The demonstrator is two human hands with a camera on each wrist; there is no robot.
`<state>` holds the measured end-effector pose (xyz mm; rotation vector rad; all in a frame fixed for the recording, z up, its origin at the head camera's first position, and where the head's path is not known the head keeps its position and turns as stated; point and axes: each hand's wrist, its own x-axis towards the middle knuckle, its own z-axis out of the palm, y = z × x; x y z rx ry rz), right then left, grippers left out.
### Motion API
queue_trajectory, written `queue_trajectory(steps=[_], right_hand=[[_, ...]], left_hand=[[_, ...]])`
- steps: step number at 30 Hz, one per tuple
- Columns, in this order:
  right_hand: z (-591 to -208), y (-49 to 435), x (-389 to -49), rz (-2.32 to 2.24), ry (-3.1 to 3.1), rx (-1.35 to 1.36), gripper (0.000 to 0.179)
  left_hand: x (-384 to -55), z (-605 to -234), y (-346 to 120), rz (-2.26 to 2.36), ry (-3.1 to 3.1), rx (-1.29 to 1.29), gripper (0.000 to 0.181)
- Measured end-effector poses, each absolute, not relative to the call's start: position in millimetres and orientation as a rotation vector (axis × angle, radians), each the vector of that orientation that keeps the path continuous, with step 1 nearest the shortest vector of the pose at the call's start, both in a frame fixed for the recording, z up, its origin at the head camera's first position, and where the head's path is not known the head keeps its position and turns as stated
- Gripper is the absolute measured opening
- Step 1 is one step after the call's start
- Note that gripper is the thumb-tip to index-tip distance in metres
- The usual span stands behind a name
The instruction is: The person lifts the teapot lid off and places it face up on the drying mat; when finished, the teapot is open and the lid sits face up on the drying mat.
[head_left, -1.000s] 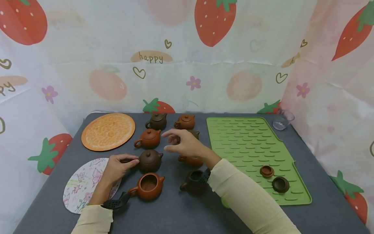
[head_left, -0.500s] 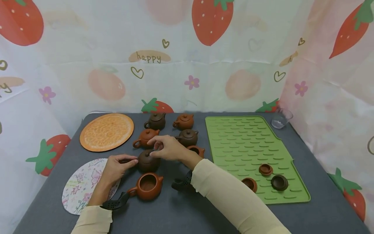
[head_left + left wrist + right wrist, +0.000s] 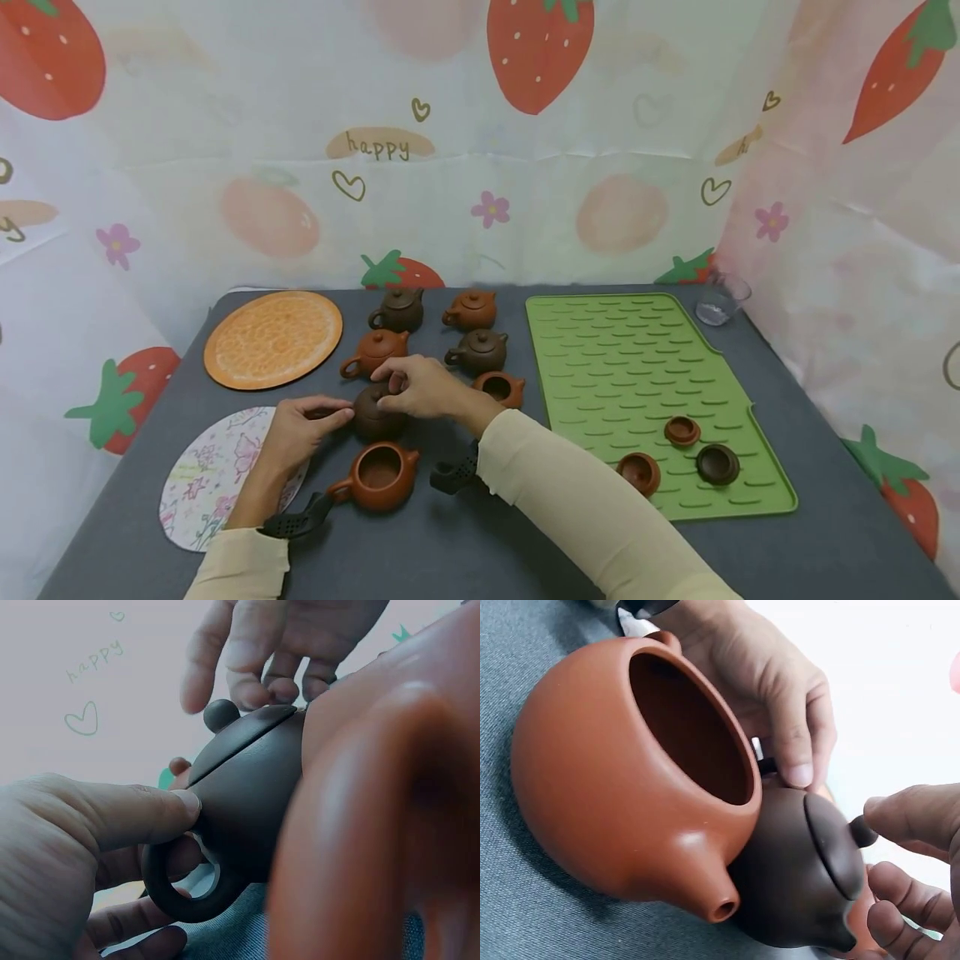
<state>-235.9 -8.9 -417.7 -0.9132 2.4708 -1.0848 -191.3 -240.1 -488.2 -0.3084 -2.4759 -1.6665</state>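
My left hand (image 3: 303,429) grips the handle of a dark brown teapot (image 3: 367,423), thumb on top of the handle and fingers around the loop. Its lid (image 3: 244,739) sits in place, with a round knob (image 3: 221,717). My right hand (image 3: 431,390) hovers at that knob with thumb and fingers apart; in the right wrist view a fingertip (image 3: 877,811) overlaps the knob, but contact cannot be told. Nearest the front stands a lidless reddish-brown teapot (image 3: 384,498), its opening showing in the right wrist view.
Behind are lidded teapots, among them a reddish one (image 3: 381,354) and a dark one (image 3: 480,352). An uncovered reddish teapot (image 3: 512,390) lies partly behind my right wrist. Loose lids (image 3: 717,465) rest on a green mat (image 3: 600,375). Two round mats are left; a glass cup (image 3: 720,302) stands back right.
My right hand has moved left and down from above the right-hand teapots to the dark teapot's lid. The left hand keeps its grip on the handle.
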Motion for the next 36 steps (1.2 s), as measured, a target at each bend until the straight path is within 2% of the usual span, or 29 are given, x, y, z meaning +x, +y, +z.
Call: queue_trajectory(steps=[17,23,36], right_hand=[[-424.8,-20.7,-236.1,-0.925,2.618,-0.932,0.020],[-427.2,-18.0,-236.2,-1.060,2.608,-0.946,0.012],[-431.0,-8.2,-235.0,-1.360,2.528,-0.803,0.007]], left_hand=[[-189.8,-487.4,-239.7,-1.679,-2.438,-0.277,0.016],[-190.3,-487.0,-239.6,-1.680,-2.443,-0.274,0.016],[-188.5,-485.7,-237.5,-1.682,-2.441,-0.266,0.015]])
